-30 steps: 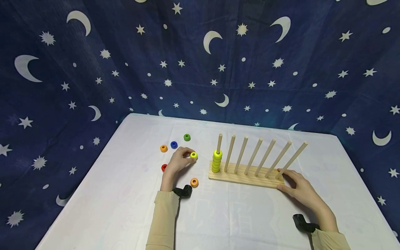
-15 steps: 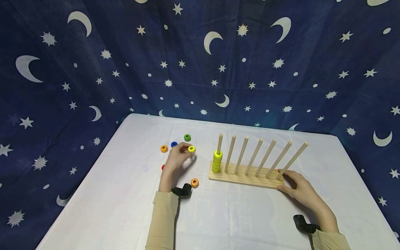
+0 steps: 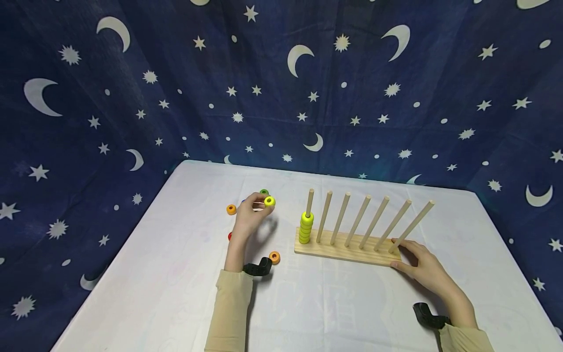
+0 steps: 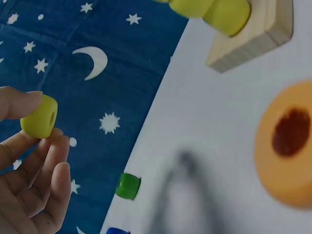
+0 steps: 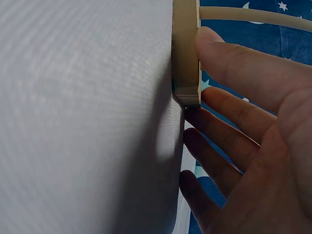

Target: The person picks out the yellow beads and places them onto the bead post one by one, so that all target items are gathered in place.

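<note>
My left hand (image 3: 249,219) pinches a yellow bead (image 4: 40,117) between thumb and fingers, raised over the table left of the wooden peg rack. The bead's hole shows in both the head and left wrist views. Several matching yellow beads (image 3: 305,231) are stacked on the rack's leftmost peg; the other pegs are bare. At the rack's right end, my right hand (image 3: 424,269) grips the wooden base (image 3: 347,250), its thumb on the front edge and a finger behind. The right wrist view has the thumb (image 5: 234,58) against the base, with the lower fingers beyond its end.
Left on the white table lie an orange bead (image 3: 231,209), a green bead (image 4: 128,186), a blue bead (image 4: 117,230) and a red bead (image 3: 229,236), partly covered by the left hand in the head view. Another orange bead (image 3: 274,258) lies near the left wrist's black mount (image 3: 259,268).
My left hand has lifted the yellow bead up and slightly away from me, tilting its hole toward the head camera. The right hand and rack have stayed put.
</note>
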`<state>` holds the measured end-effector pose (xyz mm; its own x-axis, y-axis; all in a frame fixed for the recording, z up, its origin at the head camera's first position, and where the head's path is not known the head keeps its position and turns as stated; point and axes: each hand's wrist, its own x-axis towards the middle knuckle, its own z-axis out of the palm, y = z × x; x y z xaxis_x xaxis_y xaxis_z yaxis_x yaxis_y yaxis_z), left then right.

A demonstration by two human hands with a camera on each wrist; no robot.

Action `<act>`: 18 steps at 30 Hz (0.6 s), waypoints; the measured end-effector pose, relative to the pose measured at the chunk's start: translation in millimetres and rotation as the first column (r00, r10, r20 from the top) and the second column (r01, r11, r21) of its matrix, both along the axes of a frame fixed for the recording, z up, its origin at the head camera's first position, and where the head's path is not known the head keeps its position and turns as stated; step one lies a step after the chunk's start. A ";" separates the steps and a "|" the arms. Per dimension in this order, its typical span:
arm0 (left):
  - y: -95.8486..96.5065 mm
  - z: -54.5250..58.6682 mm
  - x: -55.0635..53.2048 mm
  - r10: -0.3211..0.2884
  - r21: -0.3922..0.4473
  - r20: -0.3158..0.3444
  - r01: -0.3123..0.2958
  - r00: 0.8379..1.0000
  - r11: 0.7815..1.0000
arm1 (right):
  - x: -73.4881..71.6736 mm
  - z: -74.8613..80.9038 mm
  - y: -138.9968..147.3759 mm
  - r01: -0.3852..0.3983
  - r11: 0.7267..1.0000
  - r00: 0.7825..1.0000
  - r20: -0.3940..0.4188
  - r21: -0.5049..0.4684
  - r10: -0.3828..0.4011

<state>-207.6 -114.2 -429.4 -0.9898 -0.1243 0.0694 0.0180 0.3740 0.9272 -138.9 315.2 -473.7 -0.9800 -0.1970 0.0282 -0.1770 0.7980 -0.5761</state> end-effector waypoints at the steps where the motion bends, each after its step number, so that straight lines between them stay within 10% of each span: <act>1: 1.4 1.2 0.4 0.006 0.008 -0.006 -0.006 1.000 1.000 | 0.1 -0.1 -0.1 0.000 1.000 1.000 0.003 0.000 0.000; 18: 24.4 29.7 13.5 0.046 0.178 -0.163 -0.016 0.986 0.984 | 0.4 0.6 -0.6 0.002 1.000 1.000 0.017 0.004 -0.003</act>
<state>-194.1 -89.8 -399.7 -0.9618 -0.1794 0.2068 0.1683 0.2086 0.9634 -138.5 314.6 -473.1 -0.9808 -0.1946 0.0111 -0.1654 0.8009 -0.5755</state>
